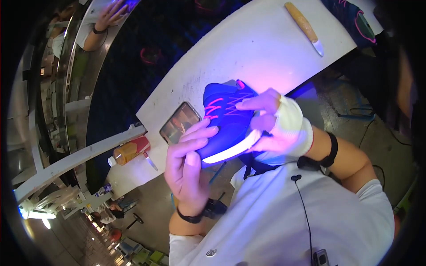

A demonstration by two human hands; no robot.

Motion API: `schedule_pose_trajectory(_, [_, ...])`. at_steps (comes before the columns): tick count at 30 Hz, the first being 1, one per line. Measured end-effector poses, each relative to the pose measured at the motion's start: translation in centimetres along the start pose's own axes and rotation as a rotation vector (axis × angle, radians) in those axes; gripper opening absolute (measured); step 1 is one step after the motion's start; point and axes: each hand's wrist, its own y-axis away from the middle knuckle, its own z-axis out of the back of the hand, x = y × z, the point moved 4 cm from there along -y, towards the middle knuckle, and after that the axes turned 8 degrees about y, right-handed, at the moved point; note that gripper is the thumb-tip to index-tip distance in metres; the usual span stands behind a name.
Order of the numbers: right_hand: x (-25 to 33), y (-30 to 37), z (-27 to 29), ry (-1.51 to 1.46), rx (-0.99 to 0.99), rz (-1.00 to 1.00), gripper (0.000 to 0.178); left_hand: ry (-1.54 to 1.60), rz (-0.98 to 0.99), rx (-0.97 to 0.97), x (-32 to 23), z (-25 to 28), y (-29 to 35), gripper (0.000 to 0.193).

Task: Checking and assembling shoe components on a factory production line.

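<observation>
A dark blue sneaker (230, 115) with pink laces and a white sole is held up between both hands, lit by violet light. My left hand (188, 164) is bare and closed on its toe end, fingers over the upper and thumb near the sole edge. My right hand (277, 122), in a white fingerless glove, grips the sole side. Its index finger lies across the laces. Part of the right palm is hidden behind the shoe. Just beyond my left fingers a phone (179, 122) with a lit screen rests on the white bench (248, 48).
A wooden-handled knife (304, 24) lies on the bench's far part, near another dark shoe (355, 22) with pink trim. To the left are a bottle of amber liquid (126, 153) and a small knife (151, 161). Another person's hand (111, 15) shows at the upper left.
</observation>
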Motion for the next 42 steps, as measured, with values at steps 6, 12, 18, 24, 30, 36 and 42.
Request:
schedule_pose_trajectory(6, [-0.1, -0.8, -1.7, -0.035, 0.017, 0.096, 0.041, -0.451, -0.045, 0.32, -0.7, 0.0, -2.3, 0.069])
schedule_pose_trajectory(12, [-0.4, -1.5, -2.5, -0.042, -0.036, 0.149, 0.04, -0.449, -0.025, 0.253, 0.0, 0.9, -1.2, 0.059])
schedule_pose_trajectory(18, [-0.7, -2.9, -1.9, -0.028, 0.331, -0.06, 0.053, -0.401, -0.007, 0.199, 0.9, 2.6, 0.3, 0.044])
schedule_pose_trajectory(24, [-1.8, -0.9, -4.8, -0.047, 0.14, 0.131, 0.057, -0.342, 0.04, 0.228, 2.3, 5.6, 1.9, 0.054])
schedule_pose_trajectory(30, [-0.9, -0.1, -6.7, 0.049, 0.198, 0.22, 0.043, -0.536, 0.581, 0.254, 5.1, 5.7, 2.6, 0.115])
schedule_pose_trajectory(36, [-0.1, -1.1, -7.2, 0.06, 0.155, 0.274, 0.039, -0.825, 0.442, 0.14, 4.4, 4.4, 2.2, 0.109])
schedule_pose_trajectory(42, [-0.4, 1.4, -5.9, 0.073, 0.109, 0.107, 0.044, -0.54, 0.528, 0.401, 3.0, 5.2, 0.9, 0.121])
